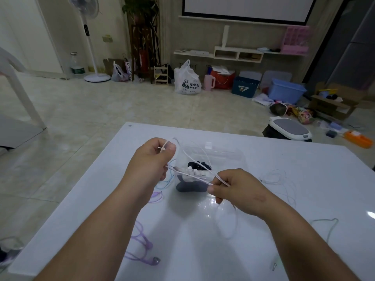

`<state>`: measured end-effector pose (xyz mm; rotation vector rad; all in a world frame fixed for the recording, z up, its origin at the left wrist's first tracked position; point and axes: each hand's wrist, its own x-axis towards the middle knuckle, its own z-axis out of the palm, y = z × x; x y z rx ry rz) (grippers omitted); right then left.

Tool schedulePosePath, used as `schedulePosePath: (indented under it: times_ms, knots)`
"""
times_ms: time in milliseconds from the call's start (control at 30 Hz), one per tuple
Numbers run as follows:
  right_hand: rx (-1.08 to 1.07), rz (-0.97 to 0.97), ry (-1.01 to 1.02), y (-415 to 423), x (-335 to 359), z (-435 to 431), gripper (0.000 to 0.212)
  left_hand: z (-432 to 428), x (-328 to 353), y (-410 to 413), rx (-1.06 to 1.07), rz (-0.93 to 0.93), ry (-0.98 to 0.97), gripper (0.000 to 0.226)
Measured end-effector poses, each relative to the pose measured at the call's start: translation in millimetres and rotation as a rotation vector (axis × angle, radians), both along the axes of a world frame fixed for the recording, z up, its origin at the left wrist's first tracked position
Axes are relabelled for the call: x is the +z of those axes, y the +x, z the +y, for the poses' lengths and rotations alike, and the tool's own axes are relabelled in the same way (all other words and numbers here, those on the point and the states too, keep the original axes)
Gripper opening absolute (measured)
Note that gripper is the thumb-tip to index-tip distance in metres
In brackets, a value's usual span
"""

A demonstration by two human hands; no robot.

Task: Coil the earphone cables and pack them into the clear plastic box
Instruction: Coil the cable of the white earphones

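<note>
My left hand (151,159) pinches one end of a white earphone cable (199,176) above the white table (263,240). My right hand (233,186) grips the same cable further along, and the strand stretches between the two hands over the clear plastic box (225,157). A loose loop of the cable hangs below my right hand. Inside the box lie dark and white earphones (197,166). A purple earphone cable (142,242) lies on the table at the lower left, and a blue cable (169,180) sits beside my left wrist.
More thin cables (278,179) lie on the table to the right, and a greyish one (330,228) near the right edge. A small metal plug (274,266) rests at the lower right. Beyond the table are bags, bins and boxes on the tiled floor.
</note>
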<state>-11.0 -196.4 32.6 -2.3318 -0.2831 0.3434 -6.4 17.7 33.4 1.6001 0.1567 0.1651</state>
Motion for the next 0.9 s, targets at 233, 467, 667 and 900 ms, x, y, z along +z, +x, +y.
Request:
schedulePosePath:
  times_ms: [233, 467, 667, 900]
  knots:
    - [0.008, 0.001, -0.188, 5, -2, -9, 0.007, 2, -4, 3, 0.186, -0.029, 0.205, 0.025]
    - [0.057, 0.053, -0.187, 3, -1, -8, 0.017, -1, -4, 2, 0.137, 0.005, 0.071, 0.022]
    - [0.074, 0.052, -0.226, 5, -3, -12, 0.021, 7, -8, 7, 0.110, 0.013, 0.139, 0.019]
    - [0.079, 0.095, -0.298, 6, -2, -15, 0.018, 5, -5, 2, 0.231, -0.050, 0.326, 0.012]
